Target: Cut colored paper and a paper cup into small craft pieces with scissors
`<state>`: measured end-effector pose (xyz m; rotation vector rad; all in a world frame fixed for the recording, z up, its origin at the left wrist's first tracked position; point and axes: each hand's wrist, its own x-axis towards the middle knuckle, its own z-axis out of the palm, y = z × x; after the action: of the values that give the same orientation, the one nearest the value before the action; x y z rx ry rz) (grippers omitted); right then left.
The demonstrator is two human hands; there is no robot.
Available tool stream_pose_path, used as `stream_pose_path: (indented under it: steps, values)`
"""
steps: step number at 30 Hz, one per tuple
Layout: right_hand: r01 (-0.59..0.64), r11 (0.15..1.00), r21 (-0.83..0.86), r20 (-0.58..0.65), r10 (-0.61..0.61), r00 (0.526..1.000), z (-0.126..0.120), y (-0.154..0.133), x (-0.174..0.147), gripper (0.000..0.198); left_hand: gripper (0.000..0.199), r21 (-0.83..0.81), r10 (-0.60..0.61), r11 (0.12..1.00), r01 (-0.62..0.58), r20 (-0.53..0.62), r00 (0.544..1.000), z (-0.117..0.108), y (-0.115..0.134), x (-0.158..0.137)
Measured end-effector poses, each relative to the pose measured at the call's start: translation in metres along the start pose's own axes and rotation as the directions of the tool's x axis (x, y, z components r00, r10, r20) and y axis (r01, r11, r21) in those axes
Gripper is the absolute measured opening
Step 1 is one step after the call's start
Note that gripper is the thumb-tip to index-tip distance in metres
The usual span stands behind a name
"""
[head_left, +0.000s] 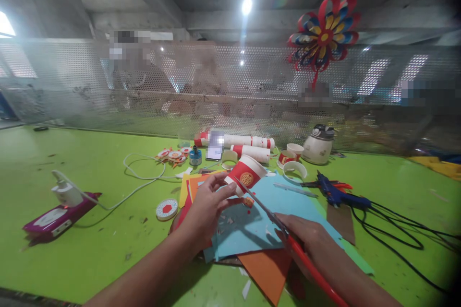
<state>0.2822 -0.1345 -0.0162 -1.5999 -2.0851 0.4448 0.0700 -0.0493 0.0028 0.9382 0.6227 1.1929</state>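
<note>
My left hand grips a red and white paper cup with a gold emblem, tilted with its mouth to the upper right. In my right hand are red-handled scissors, their blades reaching up to the cup's lower side. Whether the blades cut into the cup or only touch it, I cannot tell. Beneath both hands lie sheets of coloured paper: light blue on top, orange sticking out toward me. Small white scraps are scattered on them.
At right lies a blue glue gun with black cables. Behind the cup are stacked paper cups, cut cup rings, a phone and a jug. A purple power strip lies left; a perforated screen stands behind.
</note>
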Motion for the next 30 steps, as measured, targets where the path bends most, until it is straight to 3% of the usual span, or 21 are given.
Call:
stream_pose_path:
  steps: [5, 20, 25, 30]
  values:
    - [0.001, 1.000, 0.013, 0.016, -0.001, 1.000, -0.001, 0.003, 0.001, 0.035, 0.029, -0.029, -0.025, 0.999, 0.025, -0.008, 1.000, -0.004, 0.004, 0.003]
    - [-0.054, 0.998, 0.038, 0.031, 0.053, 0.998, -0.007, -0.006, -0.004, 0.038, 0.039, -0.031, -0.034, 0.999, 0.034, -0.016, 0.999, -0.002, 0.002, 0.003]
    - [-0.049, 0.998, 0.035, 0.040, 0.047, 0.998, -0.007, -0.005, 0.000, 0.035, 0.032, -0.026, -0.083, 0.996, 0.084, 0.043, 0.996, -0.007, 0.005, 0.006]
    - [-0.049, 0.998, 0.038, 0.038, 0.048, 0.998, -0.007, -0.007, 0.001, 0.036, 0.030, 0.022, -0.058, 0.998, 0.057, 0.073, 0.996, -0.006, 0.000, 0.004]
